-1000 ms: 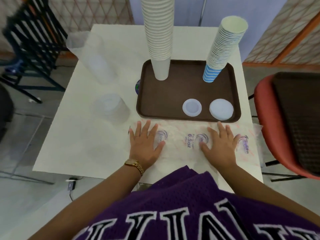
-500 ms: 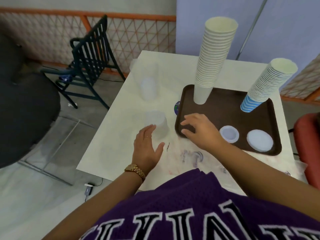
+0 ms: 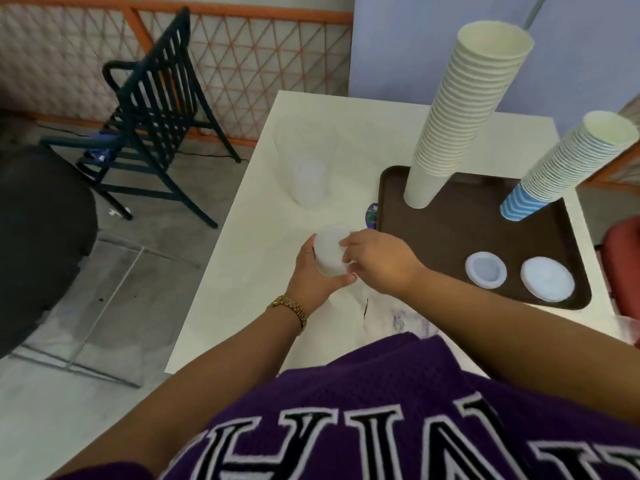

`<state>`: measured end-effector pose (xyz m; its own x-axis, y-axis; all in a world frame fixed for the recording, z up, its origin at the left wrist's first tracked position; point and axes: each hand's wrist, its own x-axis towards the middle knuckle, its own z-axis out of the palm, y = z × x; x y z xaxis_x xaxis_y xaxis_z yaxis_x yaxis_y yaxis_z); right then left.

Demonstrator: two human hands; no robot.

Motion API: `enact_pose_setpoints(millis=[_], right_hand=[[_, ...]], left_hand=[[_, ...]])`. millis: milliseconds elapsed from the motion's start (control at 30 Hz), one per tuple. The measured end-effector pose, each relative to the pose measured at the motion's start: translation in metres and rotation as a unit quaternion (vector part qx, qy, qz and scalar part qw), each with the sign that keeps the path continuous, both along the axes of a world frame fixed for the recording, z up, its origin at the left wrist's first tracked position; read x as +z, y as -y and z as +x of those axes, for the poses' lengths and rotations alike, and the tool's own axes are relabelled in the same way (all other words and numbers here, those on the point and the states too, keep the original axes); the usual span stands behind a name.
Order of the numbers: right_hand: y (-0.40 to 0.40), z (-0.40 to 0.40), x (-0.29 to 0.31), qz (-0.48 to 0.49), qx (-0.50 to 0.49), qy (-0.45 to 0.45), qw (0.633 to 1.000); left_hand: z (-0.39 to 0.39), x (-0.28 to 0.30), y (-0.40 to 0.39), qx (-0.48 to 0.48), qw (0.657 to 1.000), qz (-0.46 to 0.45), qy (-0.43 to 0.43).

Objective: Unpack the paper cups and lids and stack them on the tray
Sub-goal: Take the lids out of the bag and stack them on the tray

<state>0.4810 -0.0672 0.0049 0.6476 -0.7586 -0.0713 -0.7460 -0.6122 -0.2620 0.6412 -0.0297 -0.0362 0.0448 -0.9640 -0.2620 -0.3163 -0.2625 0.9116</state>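
A short stack of white lids in clear wrap (image 3: 329,251) sits on the white table (image 3: 249,282) left of the brown tray (image 3: 453,237). My left hand (image 3: 313,278) curls round its near left side and my right hand (image 3: 375,261) grips its right side. On the tray stand a tall stack of cream cups (image 3: 460,112) and a leaning stack of blue-striped cups (image 3: 561,168). Two white lids lie on the tray's near right part, a small one (image 3: 485,270) and a larger one (image 3: 547,278).
A second clear bag of lids (image 3: 308,174) lies farther back on the table. Flattened printed plastic wrap (image 3: 398,317) lies at the near edge. A dark slatted chair (image 3: 152,109) stands left of the table, a red chair (image 3: 623,265) to the right.
Both hands left the flattened wrap at the near edge and moved left to the small wrapped lid stack, closing around it. My view turned left.
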Motion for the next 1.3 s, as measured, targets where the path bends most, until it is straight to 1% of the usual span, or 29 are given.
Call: enact_pose_setpoints(millis=[100,367,467,533,600,667,733,833,867,933,967,1033,1067,1200,1300], right_hand=[[-0.001,0.002,-0.001,-0.017,-0.004,0.013,1.0],[-0.005,0.001,0.0,-0.009,-0.051,0.087,0.995],[-0.009,0.0,0.003,-0.004,-0.103,0.158,0.982],[-0.012,0.002,0.01,0.022,-0.165,0.221,0.961],[-0.014,0.004,0.018,0.078,-0.238,0.3,0.92],[-0.011,0.005,0.027,0.134,-0.309,0.383,0.86],[-0.009,0.003,0.032,0.186,-0.361,0.456,0.791],[-0.009,0.0,0.037,0.283,-0.389,0.559,0.676],[-0.011,-0.002,0.037,0.307,-0.393,0.582,0.643],[-0.015,-0.007,0.036,0.337,-0.402,0.611,0.593],[-0.017,-0.01,0.035,0.344,-0.404,0.62,0.578],[-0.02,-0.017,0.034,0.351,-0.408,0.621,0.57],[-0.022,-0.021,0.034,0.35,-0.413,0.613,0.576],[-0.027,-0.041,0.041,0.323,-0.423,0.56,0.635],[-0.03,-0.062,0.042,0.317,-0.439,0.529,0.653]], left_hand=[[0.001,-0.008,0.007,0.007,1.0,-0.007,-0.006],[0.003,-0.014,0.014,-0.015,1.0,-0.005,0.001],[0.004,-0.011,0.016,-0.021,0.999,-0.008,0.025],[0.006,-0.011,0.017,-0.017,0.998,-0.008,0.054],[0.006,-0.004,0.015,-0.034,0.993,-0.02,0.108],[0.006,0.004,0.012,-0.052,0.986,-0.051,0.148],[0.003,0.015,0.01,-0.058,0.979,-0.093,0.17],[-0.006,0.028,0.011,-0.077,0.968,-0.139,0.192],[-0.009,0.031,0.012,-0.078,0.966,-0.15,0.196],[-0.015,0.036,0.014,-0.074,0.967,-0.147,0.193],[-0.018,0.039,0.015,-0.071,0.968,-0.15,0.19],[-0.023,0.041,0.015,-0.066,0.969,-0.161,0.176],[-0.027,0.042,0.015,-0.066,0.969,-0.164,0.174],[-0.046,0.044,0.011,-0.101,0.953,-0.186,0.214],[-0.066,0.047,0.005,-0.145,0.94,-0.2,0.234]])
